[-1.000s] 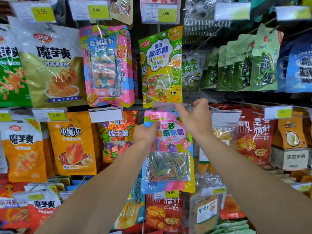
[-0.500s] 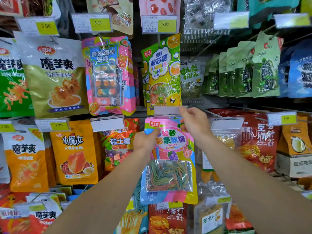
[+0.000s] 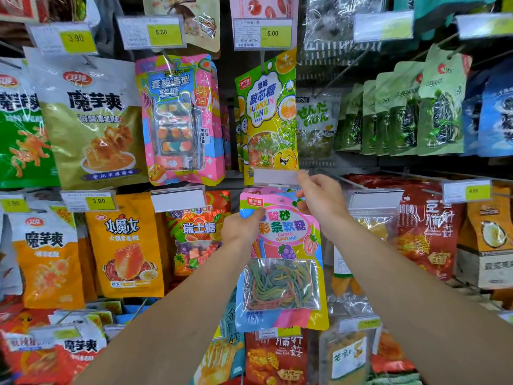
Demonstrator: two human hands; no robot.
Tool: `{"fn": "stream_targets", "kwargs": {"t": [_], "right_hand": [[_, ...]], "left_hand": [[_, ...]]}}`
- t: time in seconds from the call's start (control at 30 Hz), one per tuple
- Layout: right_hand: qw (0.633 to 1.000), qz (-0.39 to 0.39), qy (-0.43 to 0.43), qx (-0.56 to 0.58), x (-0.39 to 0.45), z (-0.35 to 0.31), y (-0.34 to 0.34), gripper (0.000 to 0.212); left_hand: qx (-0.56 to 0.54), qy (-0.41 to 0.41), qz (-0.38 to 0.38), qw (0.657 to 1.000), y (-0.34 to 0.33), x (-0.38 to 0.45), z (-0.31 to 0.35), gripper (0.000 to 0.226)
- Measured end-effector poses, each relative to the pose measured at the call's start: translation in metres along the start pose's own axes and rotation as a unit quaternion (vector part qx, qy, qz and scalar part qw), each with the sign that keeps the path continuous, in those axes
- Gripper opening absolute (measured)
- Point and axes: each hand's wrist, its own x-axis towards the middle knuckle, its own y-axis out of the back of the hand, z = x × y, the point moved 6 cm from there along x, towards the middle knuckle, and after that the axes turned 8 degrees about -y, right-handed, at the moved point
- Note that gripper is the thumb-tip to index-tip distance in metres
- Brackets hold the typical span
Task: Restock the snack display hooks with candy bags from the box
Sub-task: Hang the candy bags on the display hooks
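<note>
Pink-and-yellow glossy plastic candy bag (image 3: pixel 280 262) of rainbow gummy strips, held up at its hook.

Pinched on the upper left edge by the left hand (image 3: pixel 241 232); top right corner nipped by the right hand (image 3: pixel 319 198), thumb and fingers curled, just under the blank clear plastic label holder (image 3: pixel 274 177). Could slip off and drop if the hang hole misses the hook tip, hidden behind the holder. Compared with a second ago: sits lower in view, right hand down from holder to corner.
</note>
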Motion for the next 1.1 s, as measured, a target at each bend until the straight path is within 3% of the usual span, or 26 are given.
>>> {"fn": "stream_targets", "kwargs": {"t": [0.23, 0.33, 0.47, 0.53, 0.57, 0.63, 0.7, 0.8, 0.97, 1.1], "right_hand": [[0.998, -0.046, -0.009, 0.036, -0.008, 0.014, -0.001, 0.016], [0.997, -0.073, -0.019, 0.018, -0.014, 0.036, -0.005, 0.027], [0.998, -0.05, -0.027, -0.037, -0.021, 0.066, -0.002, 0.035], [0.994, -0.024, 0.003, -0.105, -0.027, 0.08, 0.0, 0.039], [0.989, -0.024, 0.017, -0.146, -0.029, 0.088, -0.001, 0.05], [0.981, -0.049, 0.028, -0.186, -0.037, 0.106, -0.007, 0.08], [0.978, -0.086, 0.017, -0.191, -0.042, 0.122, -0.014, 0.096], [0.972, -0.138, -0.023, -0.191, -0.045, 0.142, -0.021, 0.1], [0.977, -0.096, 0.002, -0.192, -0.049, 0.153, -0.025, 0.089], [0.969, -0.115, -0.013, -0.216, -0.051, 0.155, -0.033, 0.089]], "left_hand": [[0.009, 0.021, -0.016, 1.0, -0.002, 0.002, -0.015, 0.046], [-0.002, 0.021, -0.025, 0.999, -0.003, 0.004, -0.017, 0.047], [0.012, 0.013, -0.065, 0.998, -0.003, 0.009, -0.02, 0.045], [-0.004, 0.012, -0.067, 0.998, -0.002, 0.008, -0.021, 0.059], [-0.017, 0.018, -0.069, 0.997, -0.002, 0.006, -0.022, 0.062], [0.005, 0.002, -0.071, 0.997, 0.0, 0.003, -0.025, 0.038], [0.05, -0.03, -0.07, 0.996, 0.005, -0.004, -0.025, 0.048], [0.112, -0.084, -0.078, 0.987, 0.01, -0.007, -0.036, 0.046], [0.219, -0.127, -0.1, 0.962, 0.017, -0.011, -0.073, 0.03], [0.27, -0.134, -0.078, 0.95, 0.026, -0.006, -0.082, 0.027]]}}
